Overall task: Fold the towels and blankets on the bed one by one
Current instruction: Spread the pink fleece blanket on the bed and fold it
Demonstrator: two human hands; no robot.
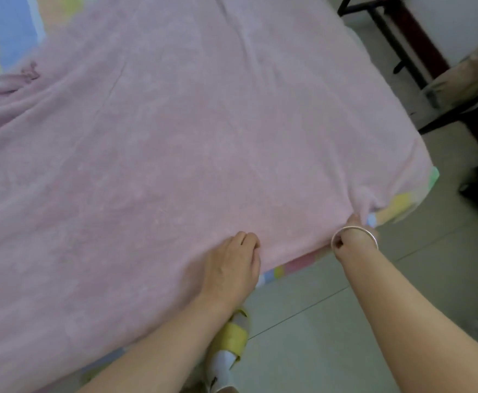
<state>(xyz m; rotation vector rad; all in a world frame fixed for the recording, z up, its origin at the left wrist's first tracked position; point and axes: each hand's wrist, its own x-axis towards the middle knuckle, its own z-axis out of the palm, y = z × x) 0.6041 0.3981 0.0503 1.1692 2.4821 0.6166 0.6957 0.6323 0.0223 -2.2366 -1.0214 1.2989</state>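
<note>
A large pink blanket [189, 143] lies spread flat over most of the bed, with a few creases and a bunched part at the far left. My left hand [232, 268] grips the blanket's near edge, fingers curled into the cloth. My right hand [355, 222], a silver bangle on its wrist, grips the blanket's near right corner, which puckers around it; its fingers are mostly hidden under the cloth.
A pastel striped bedsheet [399, 205] shows under the blanket at the near right corner and at the far left. Dark metal furniture legs [396, 46] stand on the tiled floor [331, 321] to the right. A foot in a yellow slipper [232, 336] stands beside the bed.
</note>
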